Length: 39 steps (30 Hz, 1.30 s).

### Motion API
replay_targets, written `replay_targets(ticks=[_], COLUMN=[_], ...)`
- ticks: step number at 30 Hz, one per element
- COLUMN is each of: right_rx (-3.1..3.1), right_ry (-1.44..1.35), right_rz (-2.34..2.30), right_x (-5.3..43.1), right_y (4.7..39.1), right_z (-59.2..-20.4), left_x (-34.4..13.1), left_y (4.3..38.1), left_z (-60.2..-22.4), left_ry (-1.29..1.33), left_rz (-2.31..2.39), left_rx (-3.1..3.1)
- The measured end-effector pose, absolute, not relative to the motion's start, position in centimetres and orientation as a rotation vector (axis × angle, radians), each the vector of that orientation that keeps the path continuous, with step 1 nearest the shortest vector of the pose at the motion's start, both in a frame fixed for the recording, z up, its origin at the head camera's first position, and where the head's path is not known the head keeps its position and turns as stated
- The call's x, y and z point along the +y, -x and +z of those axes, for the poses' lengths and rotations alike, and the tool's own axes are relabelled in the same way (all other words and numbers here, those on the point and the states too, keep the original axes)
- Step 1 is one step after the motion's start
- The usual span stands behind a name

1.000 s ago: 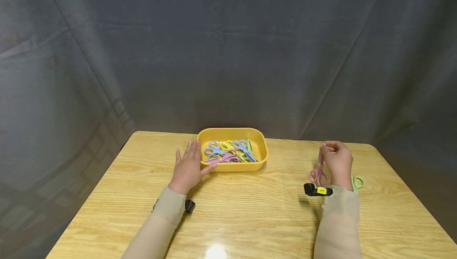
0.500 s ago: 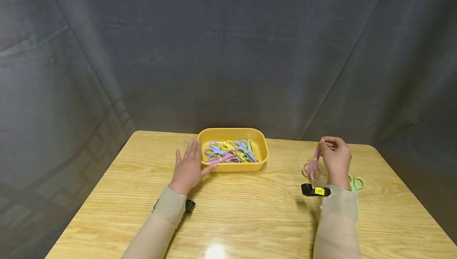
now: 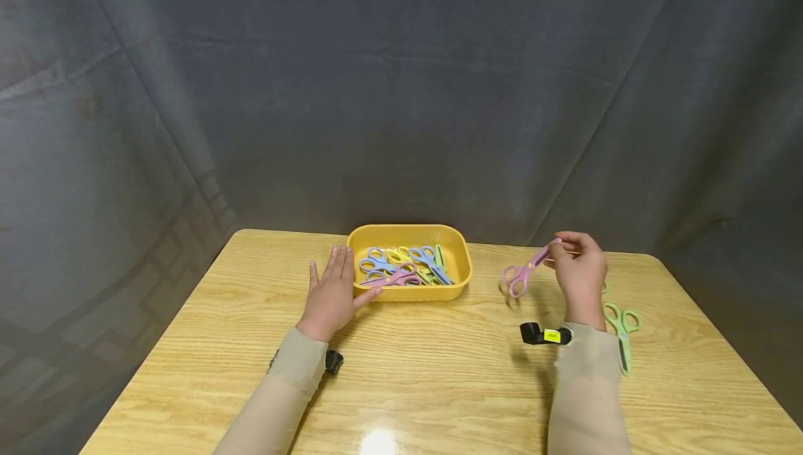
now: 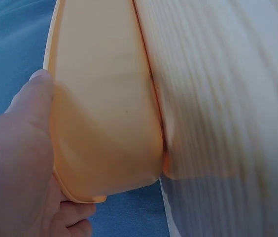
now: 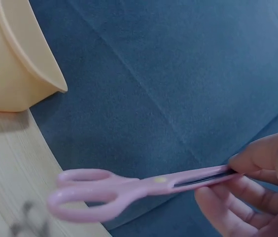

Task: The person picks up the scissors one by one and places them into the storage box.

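Note:
By the blade end, between thumb and fingers, my right hand (image 3: 580, 274) pinches a pair of pink scissors (image 3: 530, 267). They are off the table, handle loops (image 5: 87, 195) pointing left and blades closed. My left hand (image 3: 330, 295) lies against the left end of a yellow plastic basket (image 3: 410, 293). Its fingers are straight along that side, and the thumb reaches along the front rim. Inside the basket are several scissors: blue scissors (image 3: 431, 265), pink scissors (image 3: 395, 276), yellow ones and green ones. The left wrist view shows the basket's outer wall (image 4: 104, 98) beside the thumb.
On the wooden table (image 3: 439, 378), green scissors (image 3: 623, 335) lie right of my right forearm. A bit of another green loop (image 3: 603, 288) shows beside my right wrist. Dark grey curtain (image 3: 401, 106) hangs behind the table and at both sides.
My right hand has moved left and slightly up with the pink scissors, whose handles have swung from hanging down to pointing left. More of the green scissors shows. The left hand and basket stay put.

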State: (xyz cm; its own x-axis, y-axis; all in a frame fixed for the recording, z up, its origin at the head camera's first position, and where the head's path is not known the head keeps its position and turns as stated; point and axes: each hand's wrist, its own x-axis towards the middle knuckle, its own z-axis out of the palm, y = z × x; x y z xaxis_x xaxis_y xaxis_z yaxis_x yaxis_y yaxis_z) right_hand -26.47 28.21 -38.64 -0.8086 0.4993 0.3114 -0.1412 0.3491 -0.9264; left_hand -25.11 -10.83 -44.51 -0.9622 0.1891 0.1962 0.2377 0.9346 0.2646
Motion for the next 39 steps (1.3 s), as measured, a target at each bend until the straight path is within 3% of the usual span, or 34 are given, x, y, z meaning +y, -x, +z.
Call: replay_targets(ticks=[14,27,39], right_rx=[-1.679,-1.838,-1.752], right_ry=[0.201,0.134,0.119], right_rz=[1.748,1.657,1.956], right_x=[26.9,25.0,23.5], right_y=[26.7,27.1,26.6], right_z=[-38.4,-38.8,-38.5], left_x=[-10.8,-10.9,-10.9], left_y=[25.1,25.1,25.2], left_z=[-44.5,-44.6,-44.7], left_ry=[0.324,0.314,0.317], left_rz=[-0.451,-0.443,-0.454], left_rx=[-2.922,-2.921,-2.905])
